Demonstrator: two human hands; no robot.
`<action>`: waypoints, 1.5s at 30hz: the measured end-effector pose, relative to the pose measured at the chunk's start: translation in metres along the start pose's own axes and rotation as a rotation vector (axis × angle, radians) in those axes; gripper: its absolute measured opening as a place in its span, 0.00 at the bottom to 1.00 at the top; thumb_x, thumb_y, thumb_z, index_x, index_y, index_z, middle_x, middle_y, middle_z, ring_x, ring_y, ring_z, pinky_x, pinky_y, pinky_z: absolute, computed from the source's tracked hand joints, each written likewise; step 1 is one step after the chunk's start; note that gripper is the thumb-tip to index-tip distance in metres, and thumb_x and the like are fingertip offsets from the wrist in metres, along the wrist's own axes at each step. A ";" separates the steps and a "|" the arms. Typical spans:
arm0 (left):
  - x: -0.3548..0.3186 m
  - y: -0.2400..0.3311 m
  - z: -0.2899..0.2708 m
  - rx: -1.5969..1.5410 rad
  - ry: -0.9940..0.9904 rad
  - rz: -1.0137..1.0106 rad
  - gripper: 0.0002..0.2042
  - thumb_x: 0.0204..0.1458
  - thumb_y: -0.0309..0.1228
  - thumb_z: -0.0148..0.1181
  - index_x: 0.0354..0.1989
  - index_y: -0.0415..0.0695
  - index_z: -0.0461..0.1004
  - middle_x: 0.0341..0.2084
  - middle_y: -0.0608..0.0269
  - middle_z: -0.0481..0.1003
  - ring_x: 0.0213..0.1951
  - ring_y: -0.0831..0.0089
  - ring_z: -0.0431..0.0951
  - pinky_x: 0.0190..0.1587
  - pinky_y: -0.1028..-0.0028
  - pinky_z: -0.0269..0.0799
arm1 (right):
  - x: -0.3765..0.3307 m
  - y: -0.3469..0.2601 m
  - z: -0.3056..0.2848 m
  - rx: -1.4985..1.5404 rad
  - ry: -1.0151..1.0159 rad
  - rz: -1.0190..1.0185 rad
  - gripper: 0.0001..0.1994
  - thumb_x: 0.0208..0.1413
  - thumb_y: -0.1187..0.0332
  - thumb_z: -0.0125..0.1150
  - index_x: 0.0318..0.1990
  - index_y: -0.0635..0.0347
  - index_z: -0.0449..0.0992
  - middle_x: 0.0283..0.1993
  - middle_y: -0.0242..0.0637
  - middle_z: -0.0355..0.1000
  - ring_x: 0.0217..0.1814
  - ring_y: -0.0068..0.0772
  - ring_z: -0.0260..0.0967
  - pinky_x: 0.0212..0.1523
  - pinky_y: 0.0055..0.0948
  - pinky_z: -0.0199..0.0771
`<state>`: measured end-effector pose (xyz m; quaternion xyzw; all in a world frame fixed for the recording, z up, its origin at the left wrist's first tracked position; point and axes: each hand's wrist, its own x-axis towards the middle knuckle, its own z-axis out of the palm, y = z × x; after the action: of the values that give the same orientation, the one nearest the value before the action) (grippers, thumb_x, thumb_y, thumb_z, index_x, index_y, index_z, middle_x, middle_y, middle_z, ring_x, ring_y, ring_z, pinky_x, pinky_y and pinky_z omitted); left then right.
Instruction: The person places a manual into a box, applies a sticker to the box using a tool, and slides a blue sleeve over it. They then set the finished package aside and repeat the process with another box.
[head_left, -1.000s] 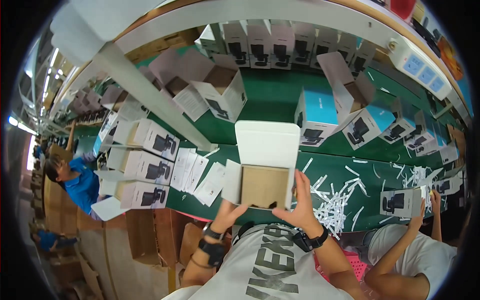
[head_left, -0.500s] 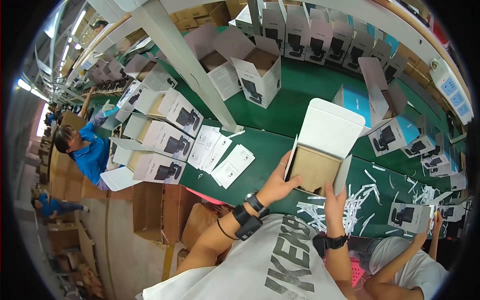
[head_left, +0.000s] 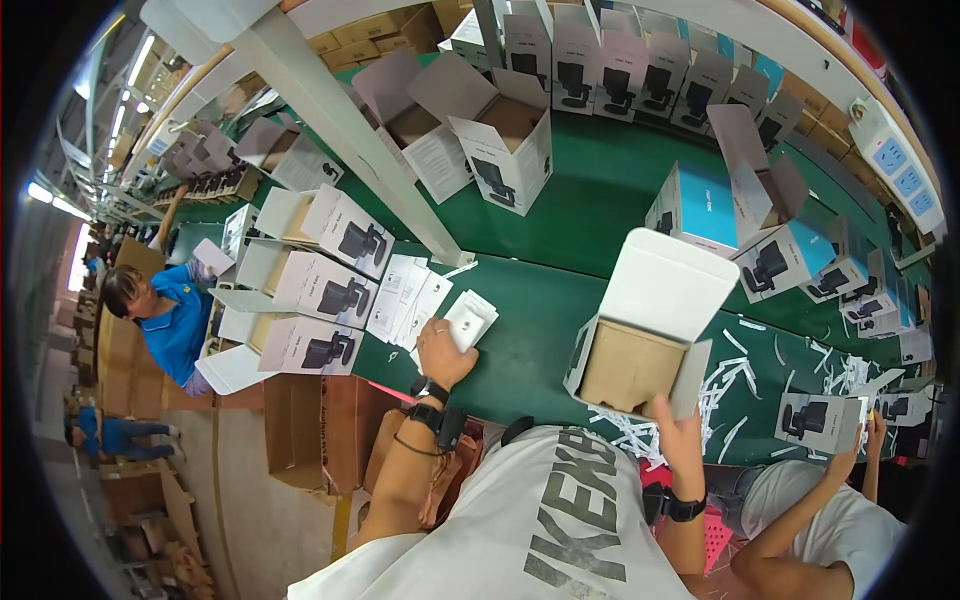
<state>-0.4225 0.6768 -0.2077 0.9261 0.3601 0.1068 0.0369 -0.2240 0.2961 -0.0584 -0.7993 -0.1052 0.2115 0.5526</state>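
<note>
Table (head_left: 530, 300) | left hand (head_left: 446, 360): 1 leaflet stack (head_left: 468, 316) | right hand (head_left: 681, 440): 1 box (head_left: 672, 285)

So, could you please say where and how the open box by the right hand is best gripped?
I'd take the open box by its left and right walls, below the rim, coming from the near side: its lid, raised at the far edge, might bend. The right hand is at the near right corner.

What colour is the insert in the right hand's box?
The insert is light brown, shown best in head view.
</note>
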 end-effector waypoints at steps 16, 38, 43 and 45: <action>0.041 0.207 -0.205 -1.251 -0.221 0.635 0.47 0.49 0.37 0.70 0.77 0.44 0.50 0.65 0.43 0.63 0.66 0.47 0.70 0.71 0.45 0.60 | -0.030 0.105 -0.025 0.203 -0.121 0.242 0.21 0.72 0.72 0.50 0.70 0.64 0.66 0.42 0.31 0.79 0.29 0.14 0.67 0.31 0.18 0.68; 0.005 0.261 -0.159 -0.297 -0.295 0.983 0.51 0.48 0.44 0.75 0.79 0.46 0.52 0.76 0.34 0.50 0.77 0.38 0.50 0.77 0.46 0.46 | 0.007 -0.007 -0.014 0.063 0.209 -0.245 0.14 0.61 0.73 0.68 0.54 0.61 0.79 0.42 0.32 0.75 0.42 0.24 0.72 0.40 0.22 0.72; 0.006 0.259 -0.143 -0.271 -0.236 1.007 0.51 0.46 0.46 0.77 0.79 0.52 0.54 0.77 0.35 0.50 0.77 0.40 0.50 0.77 0.46 0.44 | 0.016 -0.015 -0.041 -0.295 0.305 -0.423 0.10 0.59 0.70 0.70 0.45 0.63 0.82 0.41 0.43 0.80 0.40 0.43 0.80 0.40 0.34 0.78; 0.005 0.259 -0.143 -0.285 -0.238 0.999 0.52 0.45 0.45 0.77 0.79 0.52 0.54 0.77 0.36 0.50 0.77 0.40 0.50 0.77 0.46 0.44 | 0.016 -0.015 -0.043 -0.392 0.349 -0.447 0.09 0.58 0.70 0.70 0.43 0.64 0.82 0.41 0.44 0.81 0.40 0.45 0.80 0.39 0.35 0.78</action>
<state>-0.2802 0.4883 -0.0297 0.9762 -0.1497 0.0535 0.1473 -0.1892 0.2719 -0.0349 -0.8716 -0.2202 -0.0788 0.4307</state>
